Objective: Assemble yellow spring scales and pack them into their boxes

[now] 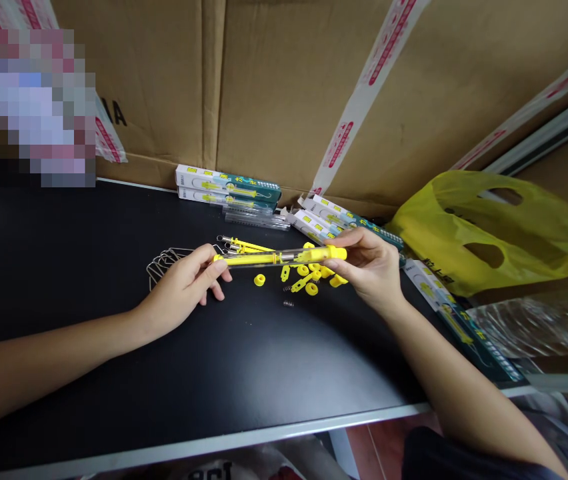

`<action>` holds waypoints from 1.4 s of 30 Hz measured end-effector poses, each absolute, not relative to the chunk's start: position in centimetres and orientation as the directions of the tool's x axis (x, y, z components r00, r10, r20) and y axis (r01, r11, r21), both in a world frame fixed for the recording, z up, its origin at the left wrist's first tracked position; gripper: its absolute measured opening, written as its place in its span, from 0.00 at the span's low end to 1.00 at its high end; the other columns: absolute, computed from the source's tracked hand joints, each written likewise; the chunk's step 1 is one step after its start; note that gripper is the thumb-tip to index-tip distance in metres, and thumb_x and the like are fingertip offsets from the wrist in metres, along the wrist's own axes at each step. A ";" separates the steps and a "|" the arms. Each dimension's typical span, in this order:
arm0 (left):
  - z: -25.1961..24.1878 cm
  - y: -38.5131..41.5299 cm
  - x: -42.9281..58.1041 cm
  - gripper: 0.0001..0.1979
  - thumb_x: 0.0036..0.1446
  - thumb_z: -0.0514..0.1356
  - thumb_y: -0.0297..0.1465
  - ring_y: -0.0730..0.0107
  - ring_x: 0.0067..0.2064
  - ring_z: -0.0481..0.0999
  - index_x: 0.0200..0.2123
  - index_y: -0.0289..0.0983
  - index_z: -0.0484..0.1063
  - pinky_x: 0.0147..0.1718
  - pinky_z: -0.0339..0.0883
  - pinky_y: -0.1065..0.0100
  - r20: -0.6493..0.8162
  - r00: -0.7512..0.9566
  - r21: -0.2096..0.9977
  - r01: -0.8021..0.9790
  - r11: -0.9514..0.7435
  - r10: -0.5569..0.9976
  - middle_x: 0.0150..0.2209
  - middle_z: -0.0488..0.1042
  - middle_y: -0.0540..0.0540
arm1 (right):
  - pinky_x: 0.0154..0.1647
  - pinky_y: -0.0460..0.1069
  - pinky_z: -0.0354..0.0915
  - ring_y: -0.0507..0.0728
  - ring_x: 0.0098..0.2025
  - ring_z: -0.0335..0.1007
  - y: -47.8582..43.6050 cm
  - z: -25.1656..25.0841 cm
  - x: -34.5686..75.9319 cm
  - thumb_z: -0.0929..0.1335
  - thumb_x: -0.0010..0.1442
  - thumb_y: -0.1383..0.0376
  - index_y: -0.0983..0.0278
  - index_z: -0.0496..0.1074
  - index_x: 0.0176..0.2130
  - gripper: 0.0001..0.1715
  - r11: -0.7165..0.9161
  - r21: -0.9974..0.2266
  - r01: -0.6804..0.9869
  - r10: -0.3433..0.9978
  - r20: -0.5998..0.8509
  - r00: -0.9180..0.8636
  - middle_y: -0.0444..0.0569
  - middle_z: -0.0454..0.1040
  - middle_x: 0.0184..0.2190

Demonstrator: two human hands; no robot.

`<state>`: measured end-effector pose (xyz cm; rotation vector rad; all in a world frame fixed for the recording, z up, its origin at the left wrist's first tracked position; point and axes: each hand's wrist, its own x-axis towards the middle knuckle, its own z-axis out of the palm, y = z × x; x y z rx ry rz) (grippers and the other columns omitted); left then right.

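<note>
A spring scale with a clear tube and yellow end parts is held level above the black table. My left hand pinches its left end between thumb and fingers. The yellow cap at the other end is gripped by my right hand. Behind and below it lie loose yellow rings, small yellow plates and a small coil spring. Yellow rods with metal tips lie just behind the tube. Bent wire hooks are partly hidden by my left hand.
Printed boxes are stacked at the back, with clear tubes in front. More boxes lie behind my right hand, and another box is to the right. A yellow plastic bag and a clear bottle stand nearby. Cardboard walls the back.
</note>
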<state>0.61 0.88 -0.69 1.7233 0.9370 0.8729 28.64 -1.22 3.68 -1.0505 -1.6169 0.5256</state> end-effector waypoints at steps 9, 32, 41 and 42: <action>-0.8 0.9 0.6 0.14 0.64 0.49 0.41 0.75 0.29 0.75 0.33 0.37 0.63 0.19 0.65 0.75 0.140 0.454 0.945 0.204 -0.256 0.880 0.37 0.71 0.48 | 0.36 0.50 0.73 0.54 0.34 0.73 -1.2 3.7 29.2 0.77 0.47 0.62 0.60 0.75 0.34 0.13 0.572 -0.737 0.361 0.812 0.571 -0.121 0.45 0.74 0.31; -0.6 0.9 0.6 0.14 0.64 0.49 0.41 0.74 0.29 0.75 0.33 0.37 0.63 0.19 0.64 0.75 0.136 0.464 0.952 0.184 -0.246 0.875 0.36 0.71 0.48 | 0.23 0.48 0.71 0.54 0.29 0.71 -1.5 3.3 29.1 0.77 0.45 0.57 0.60 0.72 0.31 0.17 0.534 -0.776 0.337 0.836 0.544 -0.074 0.46 0.74 0.30; -0.5 0.8 0.7 0.14 0.64 0.49 0.41 0.74 0.28 0.75 0.33 0.37 0.62 0.18 0.63 0.76 0.132 0.451 0.959 0.167 -0.229 0.882 0.35 0.71 0.48 | 0.28 0.49 0.71 0.55 0.34 0.69 -1.7 3.6 28.6 0.76 0.47 0.57 0.58 0.69 0.34 0.16 0.593 -0.711 0.378 0.787 0.612 -0.083 0.46 0.70 0.32; -0.6 0.8 0.7 0.14 0.64 0.49 0.42 0.74 0.28 0.75 0.33 0.37 0.62 0.18 0.64 0.76 0.131 0.448 0.960 0.164 -0.225 0.884 0.35 0.71 0.48 | 0.29 0.50 0.71 0.55 0.34 0.69 -1.7 3.7 28.6 0.76 0.47 0.57 0.58 0.69 0.34 0.17 0.598 -0.703 0.385 0.782 0.617 -0.088 0.46 0.71 0.32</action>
